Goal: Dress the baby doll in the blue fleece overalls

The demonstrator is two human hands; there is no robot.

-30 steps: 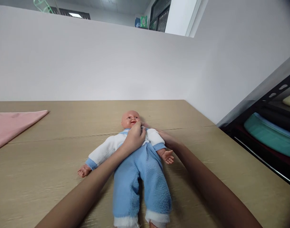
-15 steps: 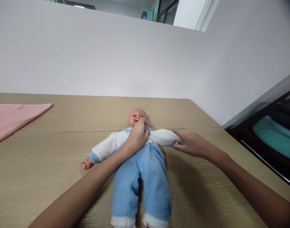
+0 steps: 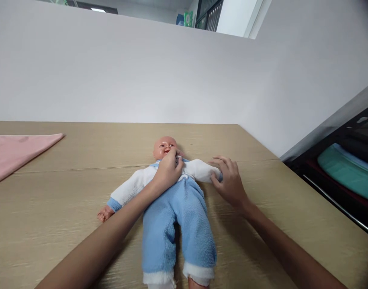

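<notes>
A baby doll (image 3: 179, 212) lies on its back on the wooden table (image 3: 66, 241), head away from me, dressed in a white and blue fleece suit. At the doll's collar, just below its chin, my left hand (image 3: 168, 170) is closed on the suit. My right hand (image 3: 229, 180) has its fingers spread beside the blue cuff of the white sleeve (image 3: 199, 170) on the right, with the thumb at the cuff. The doll's hand on that side is hidden; its other hand (image 3: 105, 213) shows at the left.
Pink cloth (image 3: 18, 154) lies on the table's left side. Behind the table stands a white wall (image 3: 126, 72). At the right, beyond the table edge, a black rack (image 3: 310, 168) holds folded teal fabric (image 3: 346, 170).
My right hand has let go of the sleeve end and opened, and the blue cuff now shows. My left hand stays at the collar. The view has shifted slightly.
</notes>
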